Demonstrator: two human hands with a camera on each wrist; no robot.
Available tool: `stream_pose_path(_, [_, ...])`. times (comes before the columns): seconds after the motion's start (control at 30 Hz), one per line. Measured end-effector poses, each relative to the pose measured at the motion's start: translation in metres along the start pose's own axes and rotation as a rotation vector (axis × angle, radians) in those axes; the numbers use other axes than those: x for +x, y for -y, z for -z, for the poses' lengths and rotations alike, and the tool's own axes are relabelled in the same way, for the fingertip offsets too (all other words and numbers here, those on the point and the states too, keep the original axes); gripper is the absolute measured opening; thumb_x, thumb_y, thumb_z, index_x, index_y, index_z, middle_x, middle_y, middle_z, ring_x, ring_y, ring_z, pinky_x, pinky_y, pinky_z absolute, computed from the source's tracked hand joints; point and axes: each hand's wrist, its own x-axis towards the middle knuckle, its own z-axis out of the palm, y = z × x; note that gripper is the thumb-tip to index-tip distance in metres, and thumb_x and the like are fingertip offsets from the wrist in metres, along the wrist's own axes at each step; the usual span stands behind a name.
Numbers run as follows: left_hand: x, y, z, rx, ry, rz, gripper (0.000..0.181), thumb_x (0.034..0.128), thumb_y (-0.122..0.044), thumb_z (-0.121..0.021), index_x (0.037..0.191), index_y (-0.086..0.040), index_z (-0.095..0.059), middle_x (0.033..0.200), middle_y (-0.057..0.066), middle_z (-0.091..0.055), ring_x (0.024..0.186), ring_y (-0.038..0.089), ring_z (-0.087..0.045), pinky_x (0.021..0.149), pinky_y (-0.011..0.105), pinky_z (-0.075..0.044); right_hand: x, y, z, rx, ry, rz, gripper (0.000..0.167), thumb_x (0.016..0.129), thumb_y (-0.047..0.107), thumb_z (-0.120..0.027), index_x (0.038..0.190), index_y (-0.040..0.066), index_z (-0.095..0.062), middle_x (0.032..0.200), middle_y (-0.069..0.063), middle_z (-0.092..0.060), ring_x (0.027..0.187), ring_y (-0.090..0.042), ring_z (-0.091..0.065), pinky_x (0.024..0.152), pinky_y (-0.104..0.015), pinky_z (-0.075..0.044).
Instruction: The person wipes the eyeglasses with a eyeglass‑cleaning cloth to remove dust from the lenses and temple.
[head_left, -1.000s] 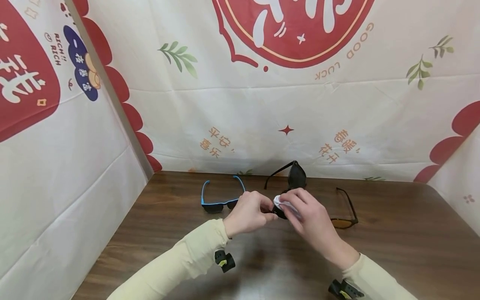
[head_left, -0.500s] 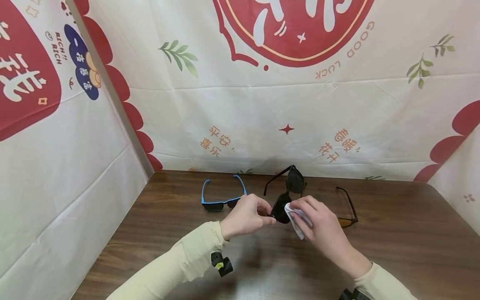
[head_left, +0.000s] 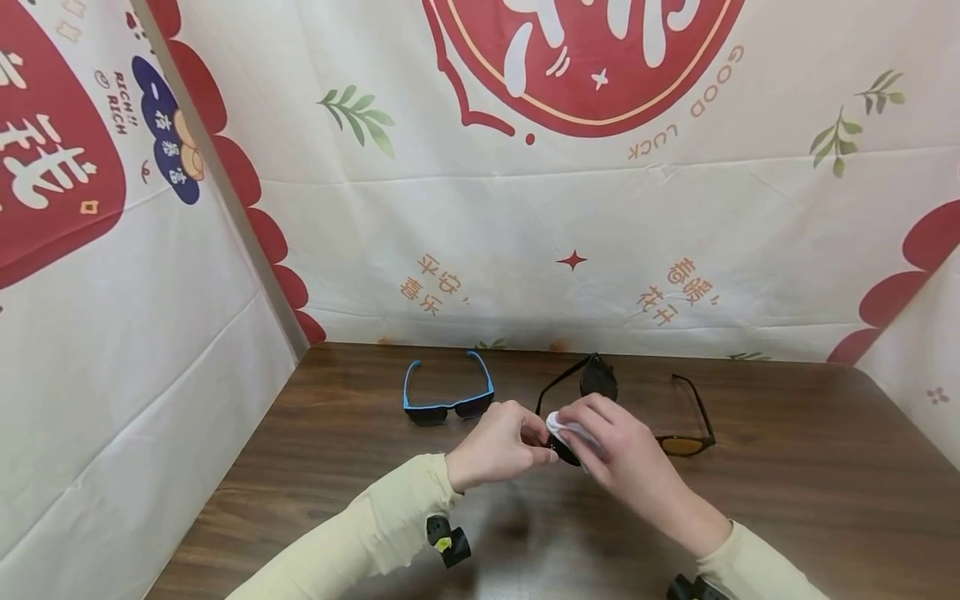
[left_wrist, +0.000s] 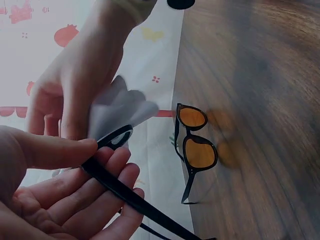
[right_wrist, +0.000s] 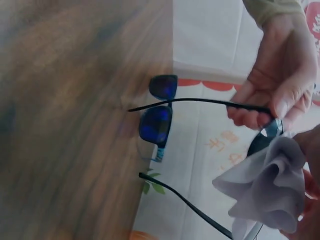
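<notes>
Black sunglasses (head_left: 599,380) are held above the table, one dark lens showing beyond the hands. My left hand (head_left: 497,447) pinches them between thumb and fingers at the hinge; its temple arm (left_wrist: 131,198) runs across the fingers in the left wrist view. With my right hand (head_left: 628,454) I grip a pale grey cloth (right_wrist: 270,187), bunched against the nearer lens. That lens is mostly covered by cloth and fingers. In the right wrist view the cloth hangs in folds beside the left hand (right_wrist: 285,75).
Blue-framed sunglasses (head_left: 430,415) rest on the wooden table (head_left: 360,467), left of the hands. Black-framed glasses with orange lenses (head_left: 684,447) lie to the right, partly behind my right hand. A printed white cloth wall (head_left: 495,217) rises along the table's back edge.
My right hand moved right with the cloth, baring the nearer lens, then came back left over it. The sunglasses dipped lower and nearer. My left hand kept its pinch.
</notes>
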Motion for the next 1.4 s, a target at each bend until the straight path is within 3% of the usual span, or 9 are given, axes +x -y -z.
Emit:
stream_pose_path(0.13, [-0.002, 0.002, 0.004, -0.009, -0.011, 0.019, 0.013, 0.0803, -0.002, -0.075, 0.069, -0.006, -0.068, 0.064, -0.007, -0.064, 0.057, 0.001, -0.052, 0.054, 0.019, -0.041, -0.01, 0.002, -0.002, 0.008, 0.064, 0.026, 0.034, 0.102, 0.038, -0.043, 0.098, 0.012, -0.064, 0.095, 0.005, -0.058, 0.079, -0.009, -0.056, 0.066, -0.027, -0.048])
stream_pose_path(0.33, [-0.004, 0.003, 0.011, 0.0, 0.001, 0.024, 0.013, 0.0801, -0.001, -0.074, 0.07, -0.006, -0.068, 0.065, -0.007, -0.065, 0.057, 0.002, -0.052, 0.056, 0.02, -0.041, -0.021, -0.008, 0.0, -0.047, 0.068, 0.014, 0.037, 0.102, 0.041, -0.04, 0.095, 0.012, -0.062, 0.091, 0.007, -0.059, 0.077, -0.011, -0.057, 0.064, -0.037, -0.049])
stream_pose_path(0.5, [-0.005, 0.004, 0.009, -0.009, 0.038, 0.034, 0.01, 0.0795, 0.0, -0.075, 0.073, -0.005, -0.069, 0.066, -0.006, -0.066, 0.058, 0.001, -0.053, 0.056, 0.019, -0.043, -0.017, -0.014, 0.005, -0.084, 0.047, -0.041, 0.011, 0.091, 0.021, -0.065, 0.095, 0.011, -0.063, 0.091, 0.006, -0.06, 0.076, -0.014, -0.057, 0.065, -0.04, -0.049])
stream_pose_path(0.63, [-0.004, 0.004, 0.004, 0.002, 0.043, 0.024, 0.011, 0.0771, 0.001, -0.076, 0.071, -0.005, -0.069, 0.064, -0.006, -0.066, 0.059, -0.002, -0.055, 0.058, 0.017, -0.044, -0.009, -0.011, 0.005, -0.083, 0.042, -0.063, 0.019, 0.079, 0.009, -0.072, 0.096, 0.012, -0.063, 0.092, 0.006, -0.06, 0.077, -0.015, -0.057, 0.067, -0.041, -0.049])
stream_pose_path(0.93, [-0.004, 0.007, 0.0, -0.031, 0.015, 0.038, 0.01, 0.0781, 0.002, -0.075, 0.072, -0.005, -0.071, 0.063, -0.007, -0.065, 0.057, 0.001, -0.053, 0.054, 0.018, -0.041, -0.006, 0.006, -0.003, 0.012, 0.093, -0.008, 0.007, 0.092, 0.016, -0.064, 0.098, 0.012, -0.062, 0.093, 0.007, -0.056, 0.077, -0.008, -0.054, 0.062, -0.028, -0.049])
stream_pose_path(1.13, [-0.006, 0.01, 0.002, -0.049, -0.001, 0.043, 0.009, 0.0787, 0.001, -0.074, 0.073, -0.005, -0.071, 0.064, -0.007, -0.065, 0.058, 0.001, -0.052, 0.055, 0.019, -0.041, -0.015, 0.007, -0.008, 0.034, 0.124, 0.014, 0.016, 0.099, 0.03, -0.055, 0.098, 0.015, -0.061, 0.094, 0.009, -0.054, 0.077, -0.006, -0.055, 0.064, -0.025, -0.048])
stream_pose_path(1.27, [-0.006, 0.01, 0.004, -0.053, 0.004, 0.047, 0.009, 0.0782, 0.001, -0.074, 0.072, -0.005, -0.071, 0.065, -0.006, -0.066, 0.058, 0.002, -0.051, 0.055, 0.019, -0.041, -0.021, 0.001, -0.007, -0.012, 0.138, -0.034, 0.009, 0.092, 0.023, -0.065, 0.096, 0.015, -0.06, 0.092, 0.011, -0.055, 0.075, -0.006, -0.056, 0.062, -0.027, -0.049])
stream_pose_path(1.4, [-0.007, 0.011, 0.004, -0.052, 0.021, 0.059, 0.01, 0.0782, 0.002, -0.074, 0.072, -0.004, -0.07, 0.065, -0.006, -0.066, 0.058, 0.002, -0.051, 0.056, 0.019, -0.041, -0.024, -0.004, -0.005, -0.085, 0.141, -0.152, 0.022, 0.079, 0.008, -0.074, 0.094, 0.016, -0.059, 0.088, 0.011, -0.054, 0.071, -0.007, -0.055, 0.057, -0.029, -0.048])
